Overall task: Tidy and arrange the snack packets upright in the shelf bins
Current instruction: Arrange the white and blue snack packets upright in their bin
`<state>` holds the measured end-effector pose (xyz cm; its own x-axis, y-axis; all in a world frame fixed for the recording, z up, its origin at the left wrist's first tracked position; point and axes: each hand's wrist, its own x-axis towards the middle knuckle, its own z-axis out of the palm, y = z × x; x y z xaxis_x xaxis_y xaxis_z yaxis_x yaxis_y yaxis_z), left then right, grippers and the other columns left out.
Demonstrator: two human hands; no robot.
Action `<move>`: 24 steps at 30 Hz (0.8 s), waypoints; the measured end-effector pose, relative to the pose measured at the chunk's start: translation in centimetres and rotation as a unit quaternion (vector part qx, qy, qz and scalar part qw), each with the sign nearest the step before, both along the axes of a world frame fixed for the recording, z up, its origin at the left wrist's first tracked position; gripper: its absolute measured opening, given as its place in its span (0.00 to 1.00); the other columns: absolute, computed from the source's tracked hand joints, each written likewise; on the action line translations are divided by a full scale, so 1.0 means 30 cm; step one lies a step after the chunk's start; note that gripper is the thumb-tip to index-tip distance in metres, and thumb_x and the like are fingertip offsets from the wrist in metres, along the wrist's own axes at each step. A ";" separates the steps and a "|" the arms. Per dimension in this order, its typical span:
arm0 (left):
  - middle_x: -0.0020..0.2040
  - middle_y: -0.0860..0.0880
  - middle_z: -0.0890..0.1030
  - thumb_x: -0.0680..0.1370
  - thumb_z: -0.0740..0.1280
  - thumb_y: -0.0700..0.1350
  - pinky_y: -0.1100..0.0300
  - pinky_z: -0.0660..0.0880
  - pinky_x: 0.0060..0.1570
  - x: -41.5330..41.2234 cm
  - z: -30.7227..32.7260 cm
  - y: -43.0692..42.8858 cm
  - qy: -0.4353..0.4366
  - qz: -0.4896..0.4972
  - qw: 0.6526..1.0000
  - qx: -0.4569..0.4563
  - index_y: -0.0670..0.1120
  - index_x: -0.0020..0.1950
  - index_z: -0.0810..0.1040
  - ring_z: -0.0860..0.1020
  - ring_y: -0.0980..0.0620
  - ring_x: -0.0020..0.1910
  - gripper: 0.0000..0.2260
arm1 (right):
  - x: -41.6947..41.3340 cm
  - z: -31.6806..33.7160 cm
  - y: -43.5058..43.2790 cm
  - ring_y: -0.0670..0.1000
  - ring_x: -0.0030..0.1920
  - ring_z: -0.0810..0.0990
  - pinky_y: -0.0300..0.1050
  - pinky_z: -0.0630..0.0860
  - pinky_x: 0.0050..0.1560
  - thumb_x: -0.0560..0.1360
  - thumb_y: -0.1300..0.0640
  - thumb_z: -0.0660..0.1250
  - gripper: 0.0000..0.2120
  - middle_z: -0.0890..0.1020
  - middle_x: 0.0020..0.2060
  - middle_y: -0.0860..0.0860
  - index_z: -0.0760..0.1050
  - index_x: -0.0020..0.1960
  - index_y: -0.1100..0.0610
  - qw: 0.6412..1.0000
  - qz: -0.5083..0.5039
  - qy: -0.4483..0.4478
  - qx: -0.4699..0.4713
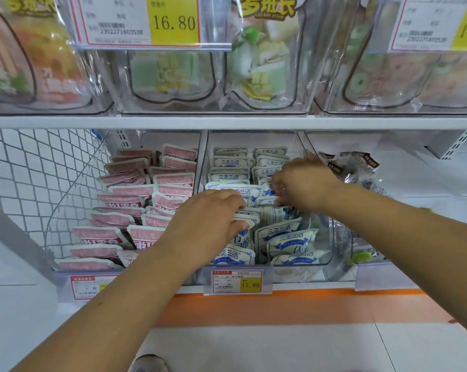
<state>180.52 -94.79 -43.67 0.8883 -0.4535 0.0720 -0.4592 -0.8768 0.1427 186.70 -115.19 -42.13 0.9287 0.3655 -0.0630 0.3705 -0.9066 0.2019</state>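
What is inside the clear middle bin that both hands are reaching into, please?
Blue-and-white snack packets, upright in rows at the back, jumbled in front. The left hand and right hand cover those between.

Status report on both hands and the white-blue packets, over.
Left hand grips white-blue packets in middle bin. Right hand pinches one further back. Front packets tilted, not upright. Nothing blocking.

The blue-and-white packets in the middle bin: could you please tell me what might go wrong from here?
1. The front blue-and-white packets lean loosely. While the left hand and right hand grip packets in the rows behind, the front ones may slump flatter against the front of the middle bin.
2. The neat back rows could topple forward if the packets propping them are pulled out.
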 end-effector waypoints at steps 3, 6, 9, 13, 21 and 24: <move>0.59 0.56 0.77 0.84 0.56 0.53 0.61 0.68 0.52 0.018 -0.007 -0.012 -0.023 0.023 0.999 -0.027 0.52 0.60 0.76 0.74 0.54 0.56 0.11 | -0.014 -0.006 -0.005 0.49 0.44 0.72 0.45 0.65 0.51 0.73 0.44 0.70 0.09 0.76 0.41 0.45 0.77 0.46 0.48 0.999 0.000 -0.033 0.023; 0.58 0.56 0.78 0.82 0.62 0.45 0.59 0.72 0.48 0.044 -0.007 -0.022 -0.044 0.047 0.998 -0.017 0.54 0.59 0.78 0.77 0.53 0.54 0.08 | -0.027 -0.008 -0.007 0.49 0.45 0.76 0.43 0.69 0.54 0.73 0.47 0.71 0.06 0.81 0.43 0.46 0.78 0.46 0.48 0.997 -0.003 -0.049 0.056; 0.62 0.58 0.77 0.80 0.66 0.52 0.61 0.69 0.48 0.059 0.006 -0.029 -0.027 0.032 0.999 -0.007 0.56 0.62 0.79 0.77 0.54 0.58 0.11 | -0.032 -0.009 -0.012 0.49 0.48 0.77 0.44 0.68 0.60 0.73 0.47 0.70 0.07 0.82 0.45 0.46 0.77 0.49 0.48 0.997 -0.010 -0.037 0.068; 0.57 0.57 0.78 0.79 0.67 0.55 0.62 0.68 0.44 0.062 0.005 -0.038 -0.047 0.042 0.998 0.005 0.55 0.56 0.81 0.77 0.54 0.54 0.09 | -0.014 -0.005 -0.011 0.49 0.48 0.74 0.46 0.67 0.60 0.72 0.42 0.70 0.10 0.81 0.45 0.45 0.79 0.49 0.46 0.999 -0.022 0.008 0.034; 0.49 0.49 0.78 0.73 0.72 0.37 0.57 0.77 0.50 0.072 -0.034 0.006 -0.033 0.060 0.997 0.024 0.45 0.44 0.78 0.77 0.50 0.51 0.05 | -0.016 0.028 -0.059 0.50 0.44 0.64 0.48 0.71 0.55 0.75 0.41 0.66 0.13 0.74 0.43 0.50 0.80 0.41 0.50 0.998 -0.018 0.002 -0.065; 0.50 0.51 0.78 0.73 0.71 0.36 0.59 0.77 0.49 0.069 -0.039 0.000 -0.052 0.044 0.997 0.034 0.46 0.49 0.81 0.75 0.51 0.51 0.07 | -0.011 0.036 -0.050 0.47 0.48 0.64 0.53 0.68 0.63 0.76 0.44 0.65 0.12 0.72 0.39 0.48 0.78 0.40 0.50 0.997 -0.034 0.067 -0.009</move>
<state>182.60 -94.79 -44.85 0.9143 -0.3809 0.1374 -0.3890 -0.9205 0.0369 186.37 -116.68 -41.04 0.9342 0.2994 -0.1940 0.3328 -0.9273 0.1712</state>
